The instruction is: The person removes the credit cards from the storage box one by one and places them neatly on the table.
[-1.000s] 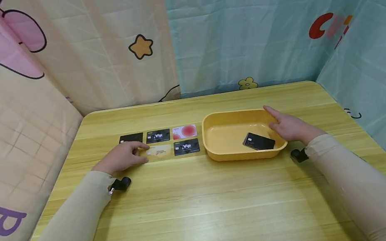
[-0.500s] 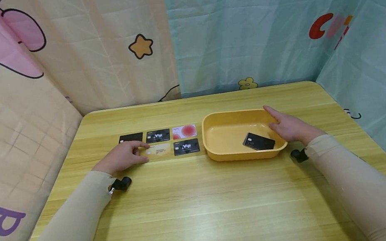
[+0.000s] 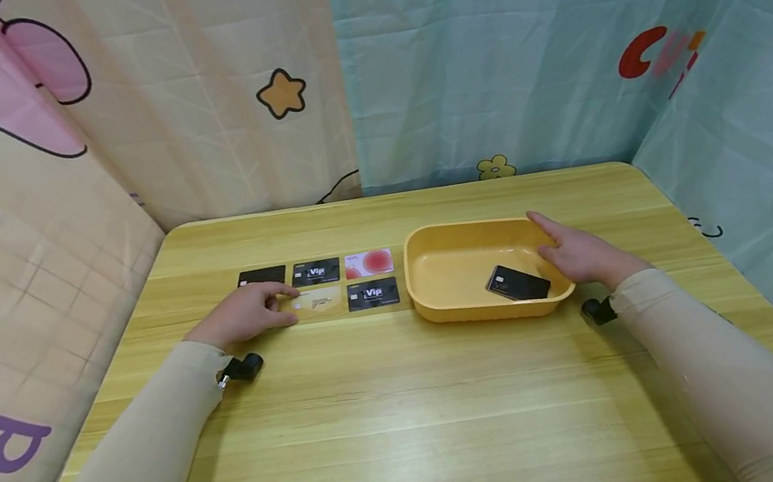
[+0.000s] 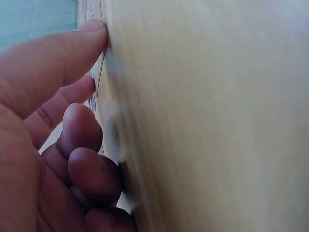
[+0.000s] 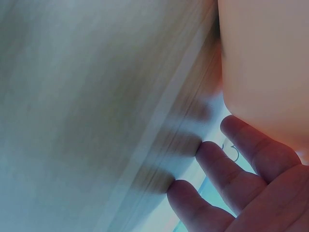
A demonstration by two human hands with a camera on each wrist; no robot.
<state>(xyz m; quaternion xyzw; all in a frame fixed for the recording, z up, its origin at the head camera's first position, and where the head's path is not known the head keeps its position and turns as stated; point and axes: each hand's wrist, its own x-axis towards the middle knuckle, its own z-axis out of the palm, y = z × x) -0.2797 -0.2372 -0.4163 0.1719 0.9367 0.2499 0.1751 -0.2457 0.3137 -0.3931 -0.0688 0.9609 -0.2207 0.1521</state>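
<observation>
In the head view my left hand [image 3: 246,311] is at the left end of a gold card [image 3: 319,302], thumb and index finger pinching its edge. The left wrist view shows the thumb and index fingertips at a thin card edge, the other fingers curled beneath. My right hand [image 3: 589,253] holds the right end of a yellow plastic tray [image 3: 444,317], thumb over the rim and fingers outside. In the right wrist view several fingers [image 5: 231,169] lie against the tray's outer wall. Inside the tray lies a black VIP card [image 3: 518,284], possibly stacked on another.
Beside the gold card lies a black Vip card [image 3: 373,294]. Behind are a partly covered black card [image 3: 263,276], another black Vip card [image 3: 317,272] and a pink-and-red card [image 3: 369,263]. All rest on the wooden table [image 3: 415,422], with curtains [image 3: 478,49] behind.
</observation>
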